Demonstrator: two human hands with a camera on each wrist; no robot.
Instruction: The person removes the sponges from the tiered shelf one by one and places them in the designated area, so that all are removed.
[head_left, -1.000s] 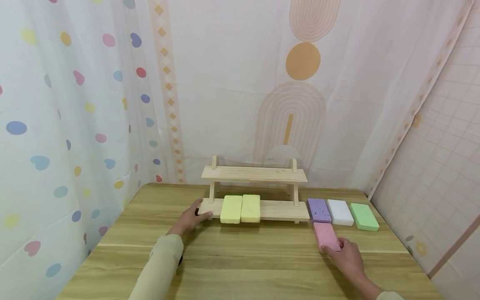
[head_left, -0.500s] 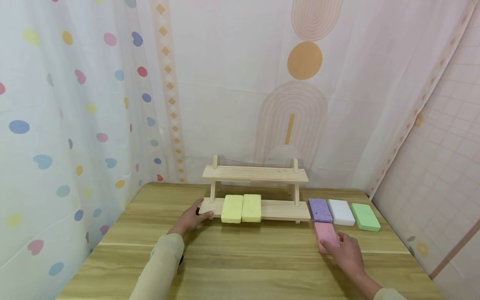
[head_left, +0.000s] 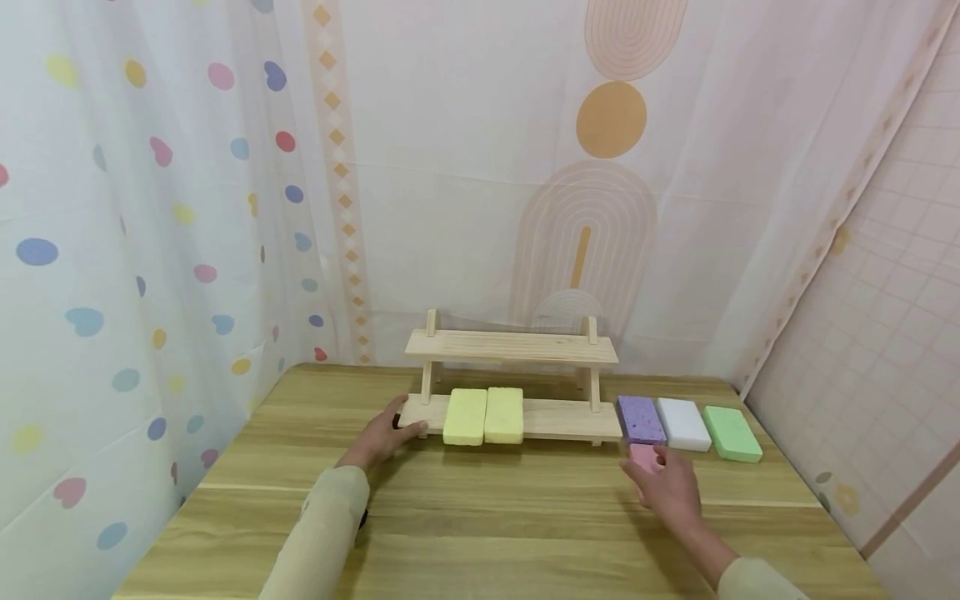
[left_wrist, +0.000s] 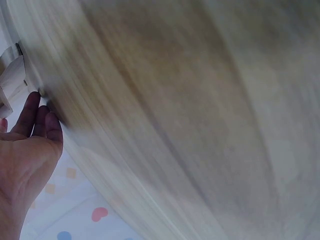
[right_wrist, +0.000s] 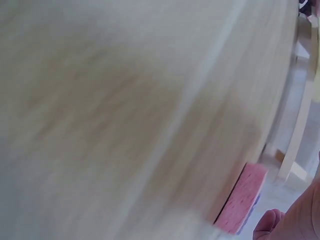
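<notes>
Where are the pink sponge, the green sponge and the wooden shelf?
Pink sponge (right_wrist: 241, 199), right wrist view: the side facing the camera.
Green sponge (head_left: 731, 432), head view: middle of its top.
Shelf (head_left: 511, 347), head view: middle of its upper board.

left sleeve (head_left: 318, 529): pale cream, plain | right sleeve (head_left: 756, 581): pale cream | count: 2

A pink, block-shaped sponge (head_left: 642, 456) is lying at the head view's lower right, partly hidden; a pale two-tier wooden rack (head_left: 558, 413) is standing upright at lower centre.
</notes>
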